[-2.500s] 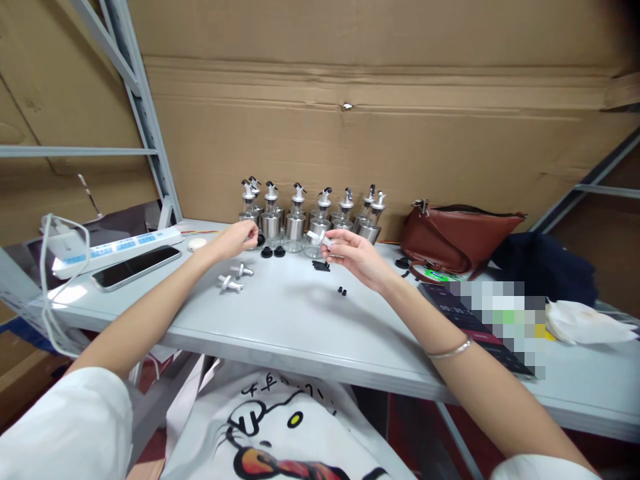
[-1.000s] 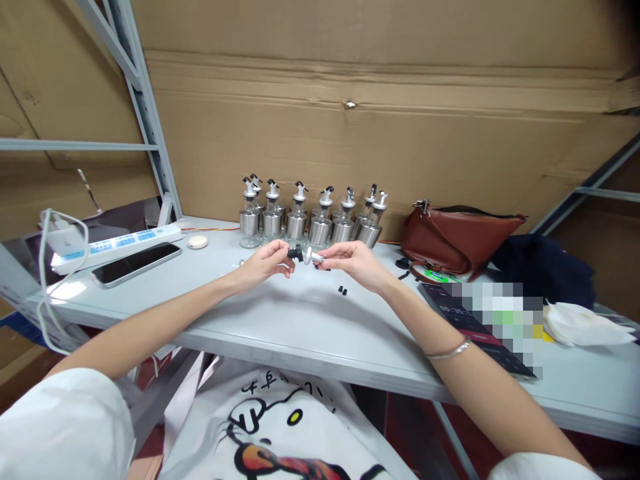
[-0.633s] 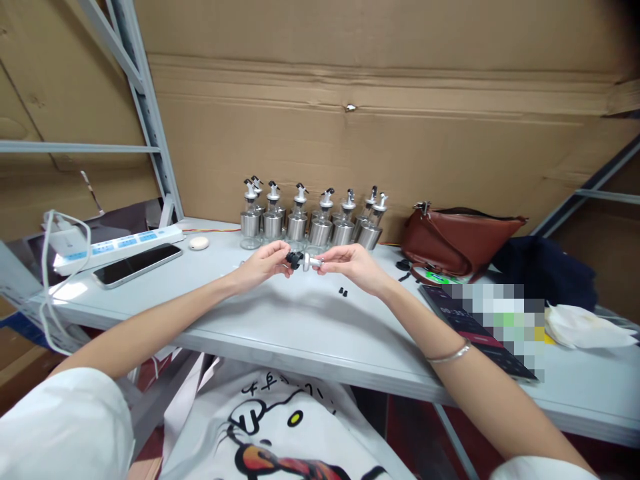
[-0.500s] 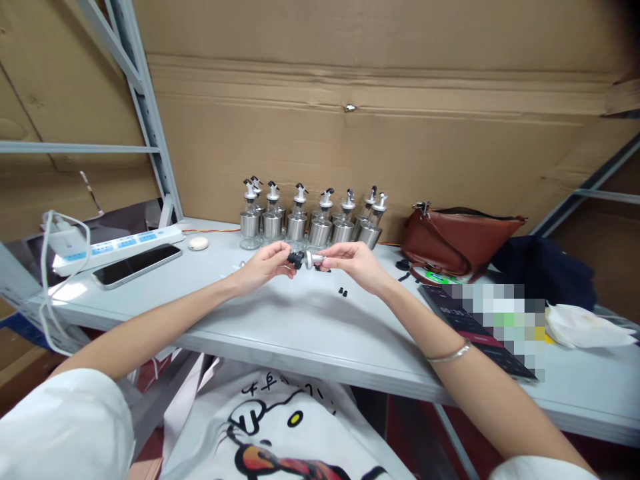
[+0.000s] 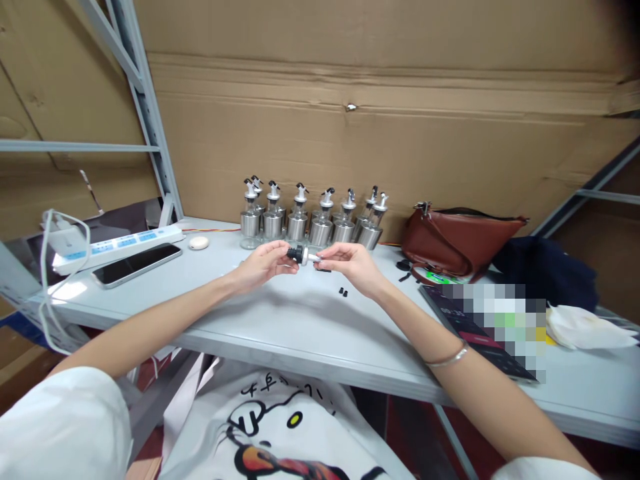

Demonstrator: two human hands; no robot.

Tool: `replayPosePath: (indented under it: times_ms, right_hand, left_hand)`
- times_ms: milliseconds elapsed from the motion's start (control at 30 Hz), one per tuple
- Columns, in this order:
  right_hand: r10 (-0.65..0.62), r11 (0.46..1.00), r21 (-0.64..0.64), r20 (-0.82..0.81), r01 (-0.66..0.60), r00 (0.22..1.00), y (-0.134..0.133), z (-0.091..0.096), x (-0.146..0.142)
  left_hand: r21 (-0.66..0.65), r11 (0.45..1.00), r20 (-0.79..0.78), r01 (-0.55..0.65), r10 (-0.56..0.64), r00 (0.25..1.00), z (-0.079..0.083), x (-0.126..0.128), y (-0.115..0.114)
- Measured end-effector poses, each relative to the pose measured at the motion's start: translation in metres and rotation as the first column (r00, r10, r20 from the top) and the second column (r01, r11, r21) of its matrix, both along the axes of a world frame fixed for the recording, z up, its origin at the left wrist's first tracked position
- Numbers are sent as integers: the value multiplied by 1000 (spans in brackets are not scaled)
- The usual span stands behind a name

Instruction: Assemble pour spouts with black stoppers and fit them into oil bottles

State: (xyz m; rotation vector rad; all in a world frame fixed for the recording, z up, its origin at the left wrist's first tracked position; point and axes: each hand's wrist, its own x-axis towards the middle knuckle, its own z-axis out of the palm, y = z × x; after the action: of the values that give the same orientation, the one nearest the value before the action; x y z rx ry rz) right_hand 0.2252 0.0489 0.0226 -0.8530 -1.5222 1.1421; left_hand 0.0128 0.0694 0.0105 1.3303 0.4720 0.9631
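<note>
Above the table, both hands pinch one bottle pourer point(image 5: 305, 256), which lies sideways between them. My left hand point(image 5: 267, 267) is closed on its black ribbed stopper end. My right hand point(image 5: 353, 265) grips the silver spout end with thumb and fingertips. The black stopper and the silver collar meet or nearly meet; whether they are joined I cannot tell. Below my right hand, two small black caps point(image 5: 343, 292) lie on the table. Another small black piece point(image 5: 324, 270) sits just under the right fingertips. Behind the hands stand several glass-and-steel oil bottles point(image 5: 320, 232) with similar pourers.
A phone point(image 5: 137, 265), a power strip point(image 5: 120, 247) and a round white case point(image 5: 199, 243) lie on the left. To the right are a brown bag point(image 5: 457, 237), a dark tablet-like device point(image 5: 475, 333), dark cloth point(image 5: 545, 270) and a white pouch point(image 5: 585, 327). Cardboard point(image 5: 375, 147) closes off the back.
My right hand has shifted slightly left along the spout, and the black stopper and silver collar look closer together. My left hand has barely moved.
</note>
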Motion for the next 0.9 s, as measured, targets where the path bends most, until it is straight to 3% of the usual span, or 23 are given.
replayPosePath:
  times_ms: [433,567,700,900]
  right_hand:
    - [103,994,-47,-12,-104,995,1,-6,-1]
    - [121,984,-116,-101,-133,987,2,-9,-6]
    - [111,976,-166,-181,-142,977,3,-9,-10]
    - [176,965,-170,-134,-198,975,3,-10,-7]
  left_hand:
    - [105,994,-11,3,-2,1000,4,0,-3]
    - [138,990,-11,13,-12,1000,6,-2,-3]
    - [129,990,6,52,-53,999,3,-2,-4]
    - [77,995,-59,63,-59,997,-5,-2,-1]
